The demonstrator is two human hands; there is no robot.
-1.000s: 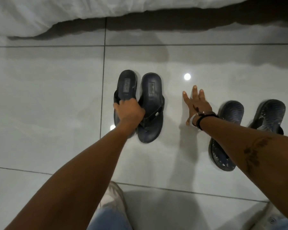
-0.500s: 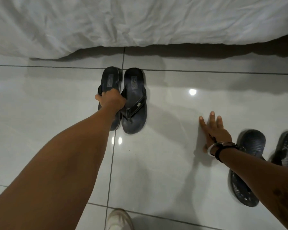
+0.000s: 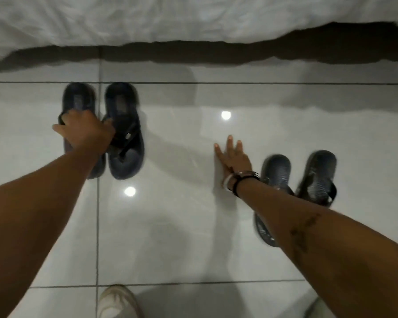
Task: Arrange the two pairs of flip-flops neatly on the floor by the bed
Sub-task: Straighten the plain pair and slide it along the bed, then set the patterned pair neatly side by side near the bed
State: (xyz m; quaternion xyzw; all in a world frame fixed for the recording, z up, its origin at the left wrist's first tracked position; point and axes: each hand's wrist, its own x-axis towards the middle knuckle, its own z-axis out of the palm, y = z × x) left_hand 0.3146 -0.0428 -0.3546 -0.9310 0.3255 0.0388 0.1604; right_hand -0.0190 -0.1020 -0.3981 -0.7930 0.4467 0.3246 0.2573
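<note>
A dark blue pair of flip-flops lies side by side on the tiled floor near the bed, heels toward the bed. My left hand is closed over the straps of both, covering the middle of the left flip-flop and touching the right one. A second, textured dark pair sits at the right: one flip-flop is partly hidden under my right forearm, the other lies beside it. My right hand rests flat on the floor with fingers spread, left of that pair, holding nothing.
The bed's white sheet hangs along the top, with a dark gap beneath it. Glossy grey floor tiles reflect ceiling lights. My pale shoe shows at the bottom edge.
My left hand has kept its grip on the dark blue pair, which sits slightly more apart. The view has shifted, so the second pair at the right shows more fully.
</note>
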